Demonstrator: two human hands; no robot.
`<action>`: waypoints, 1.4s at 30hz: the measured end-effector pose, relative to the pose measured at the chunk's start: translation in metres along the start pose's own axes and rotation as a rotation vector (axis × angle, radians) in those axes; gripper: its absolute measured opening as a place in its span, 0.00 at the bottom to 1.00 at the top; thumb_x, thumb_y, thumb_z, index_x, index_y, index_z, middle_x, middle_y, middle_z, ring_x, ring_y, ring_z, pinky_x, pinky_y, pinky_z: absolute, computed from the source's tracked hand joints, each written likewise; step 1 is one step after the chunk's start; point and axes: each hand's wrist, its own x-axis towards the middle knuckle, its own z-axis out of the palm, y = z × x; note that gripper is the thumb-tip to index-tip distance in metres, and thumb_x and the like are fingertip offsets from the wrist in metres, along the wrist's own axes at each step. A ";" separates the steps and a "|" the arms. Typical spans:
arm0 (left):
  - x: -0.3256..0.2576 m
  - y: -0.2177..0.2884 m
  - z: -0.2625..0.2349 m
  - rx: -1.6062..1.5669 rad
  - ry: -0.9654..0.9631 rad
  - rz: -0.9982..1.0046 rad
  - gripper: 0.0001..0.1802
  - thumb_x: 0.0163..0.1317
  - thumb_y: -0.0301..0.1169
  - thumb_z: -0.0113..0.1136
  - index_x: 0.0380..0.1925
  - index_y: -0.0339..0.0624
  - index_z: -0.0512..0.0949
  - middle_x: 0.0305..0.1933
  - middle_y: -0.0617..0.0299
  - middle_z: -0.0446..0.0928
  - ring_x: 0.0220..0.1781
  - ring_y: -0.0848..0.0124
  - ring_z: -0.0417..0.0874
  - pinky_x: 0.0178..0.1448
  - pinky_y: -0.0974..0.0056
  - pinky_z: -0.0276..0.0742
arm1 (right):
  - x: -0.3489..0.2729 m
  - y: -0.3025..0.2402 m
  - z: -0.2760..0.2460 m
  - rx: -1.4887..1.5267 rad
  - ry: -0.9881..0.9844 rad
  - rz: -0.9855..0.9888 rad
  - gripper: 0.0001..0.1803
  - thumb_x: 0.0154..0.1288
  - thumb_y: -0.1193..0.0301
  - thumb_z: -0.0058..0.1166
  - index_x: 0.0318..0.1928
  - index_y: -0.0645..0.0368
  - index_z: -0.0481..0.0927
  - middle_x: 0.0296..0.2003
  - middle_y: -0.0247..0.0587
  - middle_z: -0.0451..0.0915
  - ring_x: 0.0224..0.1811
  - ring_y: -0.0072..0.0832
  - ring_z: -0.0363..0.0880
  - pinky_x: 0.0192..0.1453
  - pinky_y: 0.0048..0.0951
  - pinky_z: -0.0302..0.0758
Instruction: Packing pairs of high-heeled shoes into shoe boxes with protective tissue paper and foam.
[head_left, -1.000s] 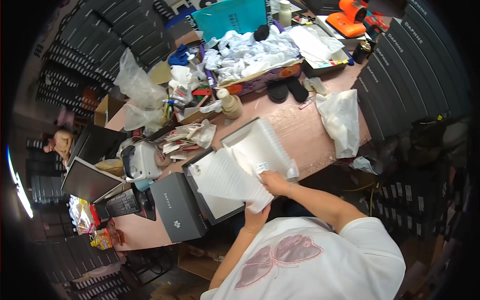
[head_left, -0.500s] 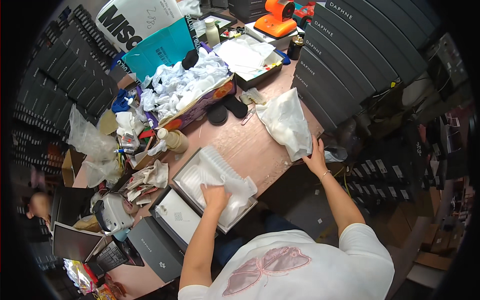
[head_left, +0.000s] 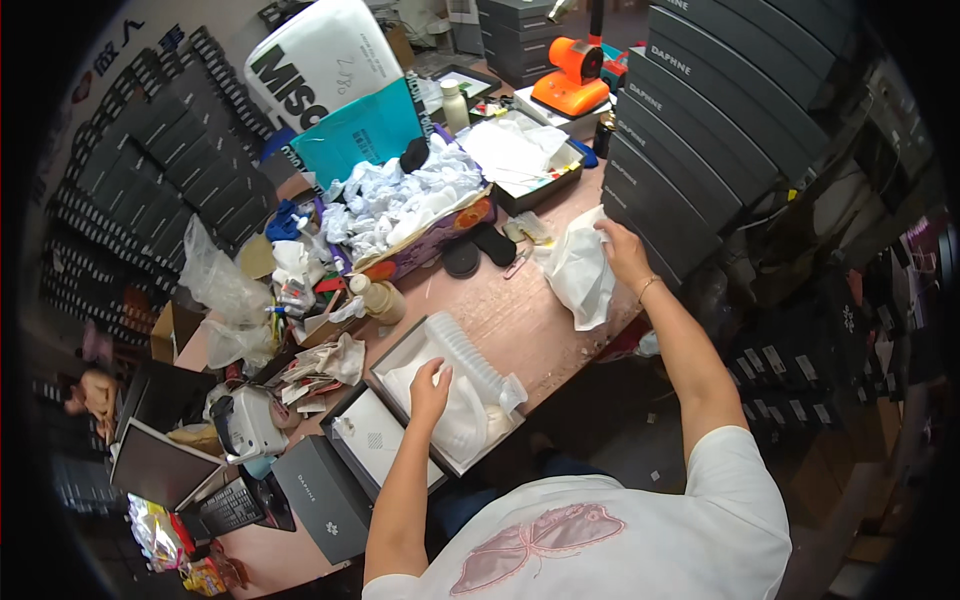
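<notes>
My right hand (head_left: 626,256) pinches the upper right edge of a white wrapped bundle (head_left: 578,282), soft and crumpled, lying at the right side of the table. What the wrapping covers is hidden. Over an open shoe box (head_left: 392,352) my left hand (head_left: 430,390) hovers with thumb and fingers apart, holding nothing I can see. Inside that box lie a translucent ribbed strip of padding (head_left: 468,352) along the far side and a white, thinly wrapped item (head_left: 462,425). A white box lid or panel (head_left: 382,440) with a small printed patch sits left of it.
A carton of crumpled white paper (head_left: 405,205) stands at the back, beside black pads (head_left: 492,243). Dark shoe boxes (head_left: 690,150) rise in a tall stack at right. A bottle (head_left: 378,300), a label printer (head_left: 248,422) and a closed grey box (head_left: 318,495) are to the left.
My right hand has shifted from the bundle's near corner to its upper right edge. My left hand has lifted off the wrapping in the box, and the padding strip shows more.
</notes>
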 end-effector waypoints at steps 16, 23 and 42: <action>-0.150 0.052 0.082 -1.342 -0.386 -0.252 0.39 0.62 0.58 0.52 0.65 0.44 0.61 0.62 0.48 0.67 0.64 0.55 0.69 0.64 0.48 0.69 | -0.107 -0.298 -0.014 1.074 -0.764 -0.385 0.14 0.58 0.79 0.51 0.46 0.57 0.77 0.33 0.39 0.78 0.32 0.29 0.79 0.37 0.27 0.74; -0.197 0.121 0.037 -1.905 -0.248 -0.359 0.36 0.65 0.56 0.47 0.64 0.41 0.61 0.65 0.49 0.66 0.65 0.56 0.69 0.68 0.49 0.65 | -0.139 -0.351 0.030 1.798 -1.159 0.639 0.18 0.56 0.82 0.40 0.46 0.59 0.78 0.41 0.30 0.76 0.40 0.14 0.72 0.45 0.16 0.70; -0.141 0.059 -0.081 -0.602 0.703 -0.207 0.39 0.53 0.18 0.62 0.65 0.40 0.59 0.57 0.50 0.72 0.56 0.65 0.75 0.59 0.65 0.72 | -0.148 -0.256 0.038 1.187 -1.177 0.621 0.48 0.59 0.71 0.60 0.73 0.56 0.44 0.65 0.51 0.58 0.64 0.39 0.63 0.67 0.38 0.65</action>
